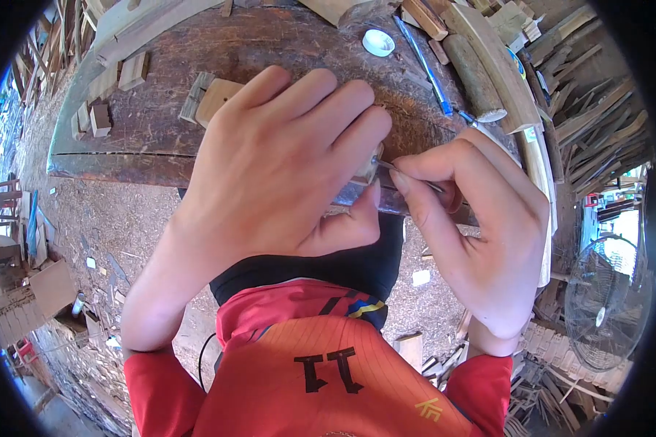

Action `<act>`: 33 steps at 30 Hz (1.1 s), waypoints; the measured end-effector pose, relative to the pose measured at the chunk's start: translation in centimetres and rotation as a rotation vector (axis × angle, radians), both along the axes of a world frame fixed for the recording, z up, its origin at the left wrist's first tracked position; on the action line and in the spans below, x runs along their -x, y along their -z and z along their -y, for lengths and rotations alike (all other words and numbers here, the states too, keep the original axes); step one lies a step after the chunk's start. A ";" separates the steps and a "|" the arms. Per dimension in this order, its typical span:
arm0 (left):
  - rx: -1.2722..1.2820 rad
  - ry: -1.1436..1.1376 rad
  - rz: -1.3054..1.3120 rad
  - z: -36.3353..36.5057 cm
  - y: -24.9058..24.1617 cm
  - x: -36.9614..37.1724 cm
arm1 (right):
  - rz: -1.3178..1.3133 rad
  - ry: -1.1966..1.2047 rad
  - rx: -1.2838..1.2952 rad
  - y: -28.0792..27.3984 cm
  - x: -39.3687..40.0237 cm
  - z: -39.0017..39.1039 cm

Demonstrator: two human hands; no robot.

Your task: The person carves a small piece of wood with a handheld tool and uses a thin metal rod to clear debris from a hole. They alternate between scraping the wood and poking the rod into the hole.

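Note:
My left hand (288, 160) is closed, back side up, around a small pale piece (366, 173) that looks like wood; most of it is hidden under the fingers. Between thumb and fingers, my right hand (481, 197) pinches a thin metal rod-like tool (420, 179). Its tip meets or nearly meets the pale piece beside my left fingers; contact cannot be made out. Both hands are over the near edge of the dark wooden workbench (175, 109). Just beyond my left knuckles lies a light wooden block (215, 100), partly covered by the hand.
Small wood blocks (133, 71) lie on the bench's left side. A white round lid-like item (378, 43) and a blue stick-like tool (424, 67) lie at the back. Long timber pieces (492, 69) line the right edge. A standing fan (606, 302) is at far right.

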State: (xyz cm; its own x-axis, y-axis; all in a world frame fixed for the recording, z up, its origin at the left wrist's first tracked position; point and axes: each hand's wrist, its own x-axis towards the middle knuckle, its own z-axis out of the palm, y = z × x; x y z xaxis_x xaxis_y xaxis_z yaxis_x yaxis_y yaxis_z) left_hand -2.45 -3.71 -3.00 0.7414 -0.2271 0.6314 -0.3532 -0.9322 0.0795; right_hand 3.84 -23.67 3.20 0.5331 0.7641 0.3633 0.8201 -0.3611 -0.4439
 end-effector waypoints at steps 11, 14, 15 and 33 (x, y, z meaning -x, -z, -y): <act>-0.002 -0.023 0.005 0.3 0.0 -0.2 | -0.020 -0.029 -0.020 -0.1 -0.2 0.1; -0.001 -0.028 0.001 0.3 0.0 -0.2 | -0.021 -0.033 -0.027 0.0 -0.3 0.2; -0.002 -0.028 0.001 0.3 0.0 -0.2 | -0.021 -0.032 -0.026 0.0 -0.3 0.2; 0.008 -0.039 0.010 0.5 0.0 -0.4 | 0.141 -0.032 -0.118 2.1 -1.5 1.8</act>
